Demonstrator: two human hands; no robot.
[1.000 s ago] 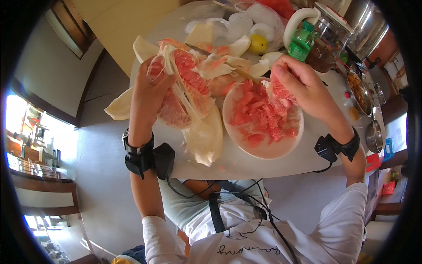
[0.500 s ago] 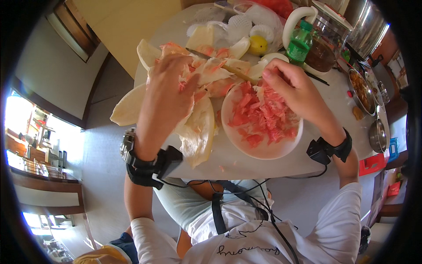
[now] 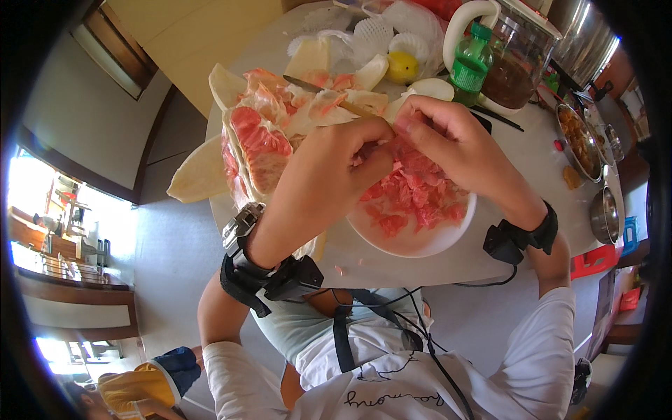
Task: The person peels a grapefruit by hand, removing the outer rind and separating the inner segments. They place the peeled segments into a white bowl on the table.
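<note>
Over the white bowl (image 3: 409,246) of torn pink pomelo flesh (image 3: 420,199), my two hands meet with their fingertips close together. My left hand (image 3: 346,157) is closed, its fingers curled inward; whatever they grip is hidden. My right hand (image 3: 455,143) is pinched at the near side of my left, with a pink piece of pomelo (image 3: 414,155) at its fingertips. Left of the bowl lie unpeeled pomelo segments (image 3: 259,136) among thick pale rind (image 3: 199,171) and membrane scraps. A knife (image 3: 304,85) with a wooden handle rests across the scraps.
Beyond the scraps are a yellow lemon-like fruit (image 3: 402,67) and white foam netting (image 3: 371,38). A green bottle (image 3: 469,66) stands by a glass jug (image 3: 518,73) of brown liquid. Dark chopsticks (image 3: 500,117) and a food dish (image 3: 577,140) lie right. Another person (image 3: 140,385) is at lower left.
My left hand has moved right, from the rind pile to the bowl, uncovering the pomelo segments. My right hand has shifted slightly left and down. The other person shows more at lower left.
</note>
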